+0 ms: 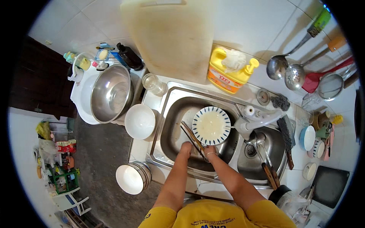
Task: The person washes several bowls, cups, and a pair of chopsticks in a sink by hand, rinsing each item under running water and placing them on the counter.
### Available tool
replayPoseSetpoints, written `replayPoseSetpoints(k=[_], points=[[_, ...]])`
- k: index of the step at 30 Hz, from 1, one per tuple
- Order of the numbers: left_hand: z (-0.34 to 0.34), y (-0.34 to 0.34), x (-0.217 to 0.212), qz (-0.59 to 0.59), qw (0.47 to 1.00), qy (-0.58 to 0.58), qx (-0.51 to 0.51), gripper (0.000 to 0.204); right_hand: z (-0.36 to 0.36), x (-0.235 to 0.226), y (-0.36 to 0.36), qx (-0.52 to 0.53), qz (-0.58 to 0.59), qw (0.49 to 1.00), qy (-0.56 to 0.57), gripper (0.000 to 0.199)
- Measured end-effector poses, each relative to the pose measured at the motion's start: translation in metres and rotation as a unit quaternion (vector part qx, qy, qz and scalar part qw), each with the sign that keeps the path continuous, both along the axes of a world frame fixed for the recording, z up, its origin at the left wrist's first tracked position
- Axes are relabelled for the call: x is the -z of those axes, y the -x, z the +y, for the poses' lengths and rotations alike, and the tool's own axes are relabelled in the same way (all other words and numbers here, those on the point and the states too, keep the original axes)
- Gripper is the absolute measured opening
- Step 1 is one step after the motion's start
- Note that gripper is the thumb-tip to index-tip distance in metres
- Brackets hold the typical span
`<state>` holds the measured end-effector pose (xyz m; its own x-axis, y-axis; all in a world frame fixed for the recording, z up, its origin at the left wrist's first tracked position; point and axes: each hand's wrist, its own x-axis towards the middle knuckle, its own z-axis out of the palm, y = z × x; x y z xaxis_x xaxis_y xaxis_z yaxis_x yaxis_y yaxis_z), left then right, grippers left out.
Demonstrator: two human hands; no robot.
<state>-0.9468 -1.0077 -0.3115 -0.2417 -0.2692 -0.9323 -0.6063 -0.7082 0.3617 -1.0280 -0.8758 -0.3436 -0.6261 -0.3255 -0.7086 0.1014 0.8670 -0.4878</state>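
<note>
Both hands are down in the larger sink basin (165, 135). A bundle of chopsticks (192, 136), some dark and some pale wood, slants between them. My right hand (210, 151) is closed around the chopsticks near their lower end. Just left of the bundle is my left hand (186, 147); its fingers are too small and hidden to read. Beyond my right hand, a white bowl with blue dashes round its rim (195, 117) holds cloudy liquid. The faucet (247, 124) reaches over from the right, with a thin stream at its spout.
Ladles with wooden handles (270, 174) lie in the smaller basin. Left of the sink are a white bowl (140, 121), stacked bowls (131, 179) and a steel basin (110, 93). A yellow detergent jug (228, 76) and cutting board (171, 41) stand behind.
</note>
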Motion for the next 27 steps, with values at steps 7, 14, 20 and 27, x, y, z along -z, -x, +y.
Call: replayPoseSetpoints(k=[7,14,20,27], points=[[-0.007,0.020,-0.043,-0.017,1.000,-0.019,0.015,0.032,-0.050,-0.070,-0.017,0.110,-0.232,0.962,0.096,0.034],[-0.016,-0.002,-0.092,0.006,0.993,-0.116,-0.030,0.070,-0.044,-0.032,-0.033,-0.149,-0.143,0.978,0.022,0.032],[-0.025,0.000,-0.128,0.051,0.981,-0.076,0.169,0.069,-0.043,-0.131,-0.001,-0.094,-0.262,0.957,0.081,0.018],[0.014,0.059,-0.176,0.171,0.940,0.091,0.281,0.042,0.032,-0.202,0.032,0.036,-0.235,0.940,0.244,0.009]])
